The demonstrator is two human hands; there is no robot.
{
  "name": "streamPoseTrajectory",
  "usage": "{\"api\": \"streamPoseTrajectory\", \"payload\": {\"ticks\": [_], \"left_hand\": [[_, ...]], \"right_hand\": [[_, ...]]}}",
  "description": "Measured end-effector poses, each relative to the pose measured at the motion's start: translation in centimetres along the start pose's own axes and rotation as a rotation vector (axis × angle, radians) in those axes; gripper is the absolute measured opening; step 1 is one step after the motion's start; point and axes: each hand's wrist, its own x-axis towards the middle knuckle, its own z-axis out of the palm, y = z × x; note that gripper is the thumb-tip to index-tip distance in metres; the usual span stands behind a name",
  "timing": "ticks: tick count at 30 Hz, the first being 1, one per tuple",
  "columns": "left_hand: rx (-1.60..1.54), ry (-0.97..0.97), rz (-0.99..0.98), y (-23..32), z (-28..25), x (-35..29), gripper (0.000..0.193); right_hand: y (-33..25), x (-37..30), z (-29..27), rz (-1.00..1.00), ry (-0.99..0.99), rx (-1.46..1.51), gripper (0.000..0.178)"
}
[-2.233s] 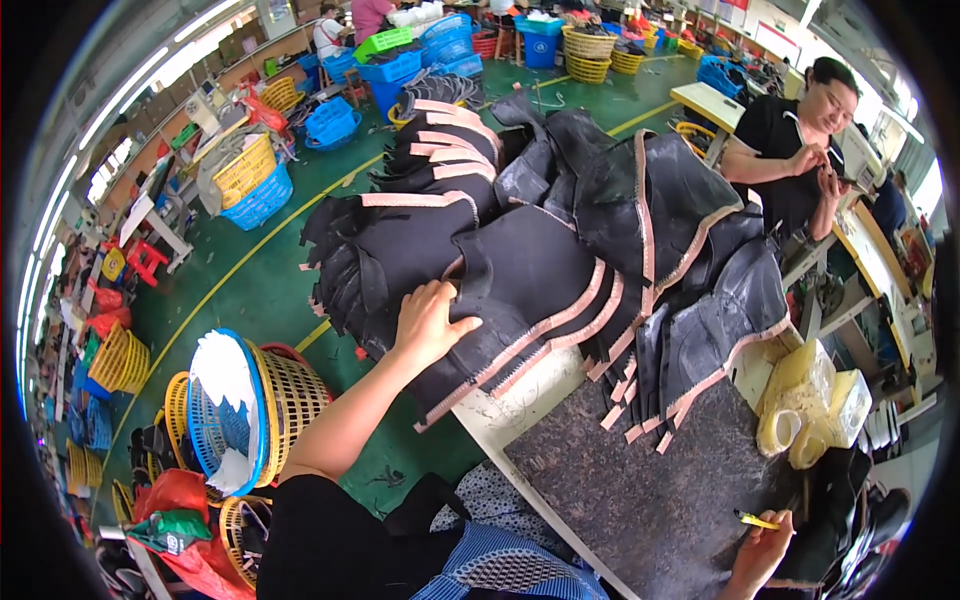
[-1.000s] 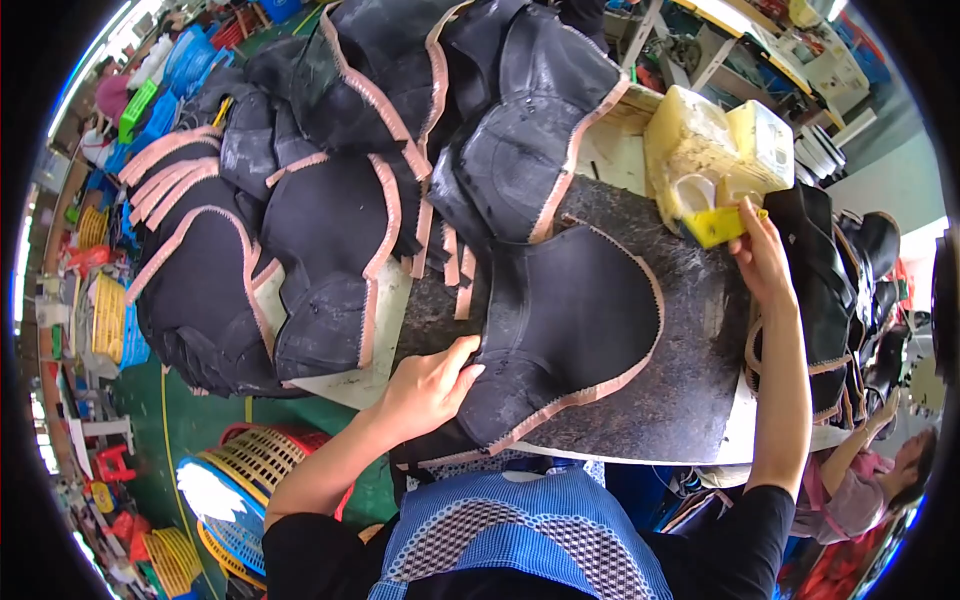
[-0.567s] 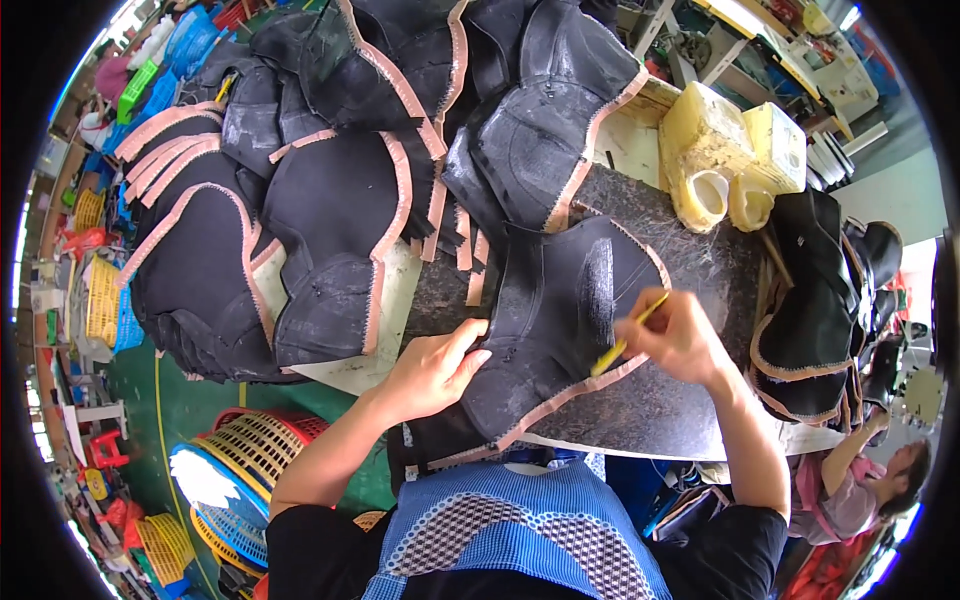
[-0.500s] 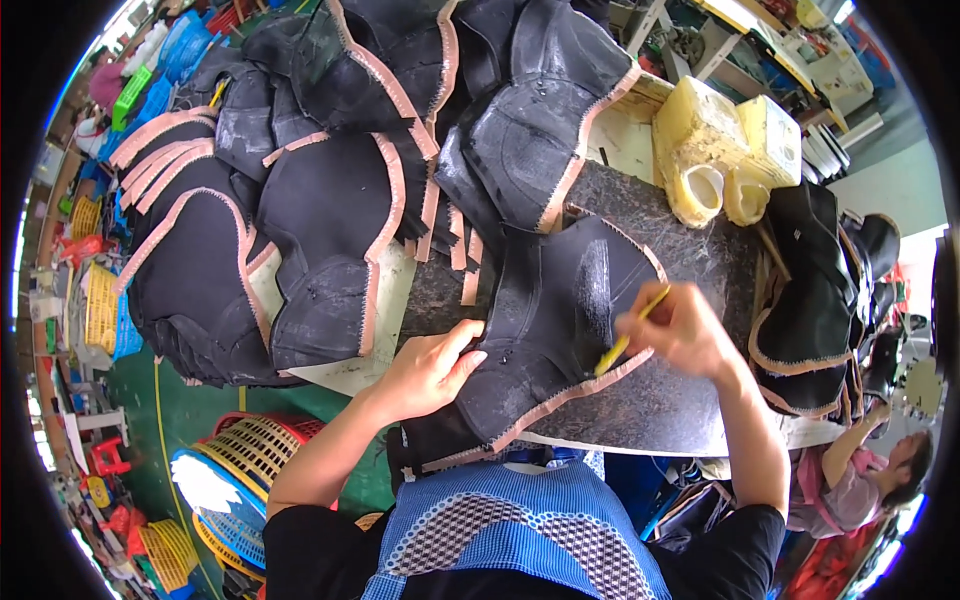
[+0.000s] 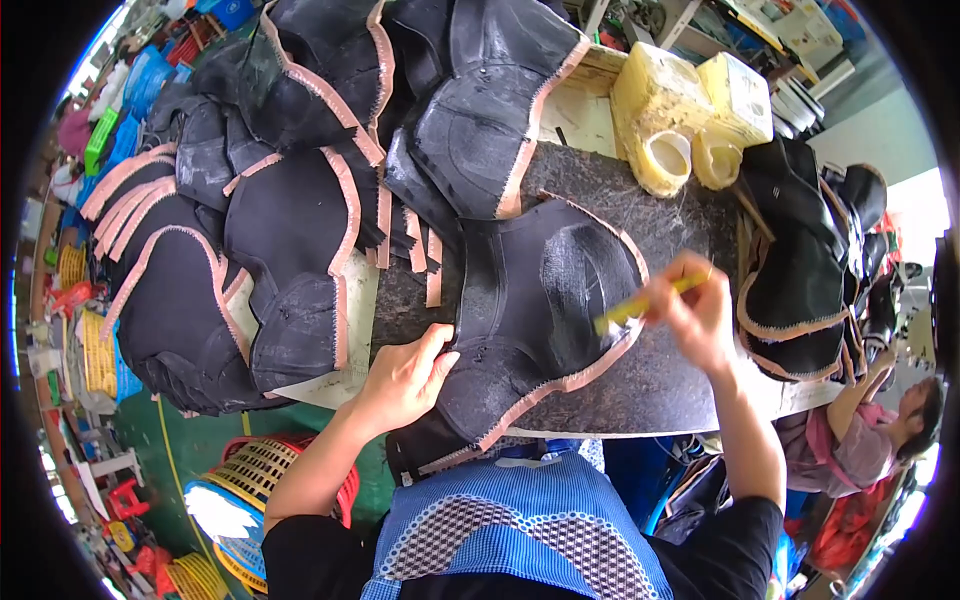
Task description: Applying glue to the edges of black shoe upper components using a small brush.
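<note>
While black pieces [image 5: 290,210] flank the hands [image 5: 405,380], containers [image 5: 660,95] stand beyond.

Place: workshop | we see black cut pieces [image 5: 170,290] heaped on our bench [image 5: 585,125] | plastic baskets [image 5: 262,465] beside it | green floor [image 5: 205,425], yellow line [image 5: 168,450]

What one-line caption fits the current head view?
Left hand at the edge of a black, pink-trimmed piece; right hand holds a yellow tool over it.

Right hand [image 5: 690,312] blurred, yellow tool [image 5: 626,312] partly hidden by it, uppermost black pieces [image 5: 485,115] cut off at top
</note>
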Motion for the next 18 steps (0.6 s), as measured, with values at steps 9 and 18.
{"api": "streamPoseTrajectory", "payload": {"ticks": [9,18], "left_hand": [[0.015,0.000,-0.081,1.1,0.0,0.0,0.017],[-0.140,-0.239,-0.039,-0.2,-1.6,1.5,0.013]], "right_hand": [[1.2,-1.9,1.4,0.177,-0.002,-0.178,0.030],[2.1,8.7,-0.2,-0.125,0.172,-0.169,0.032]]}}
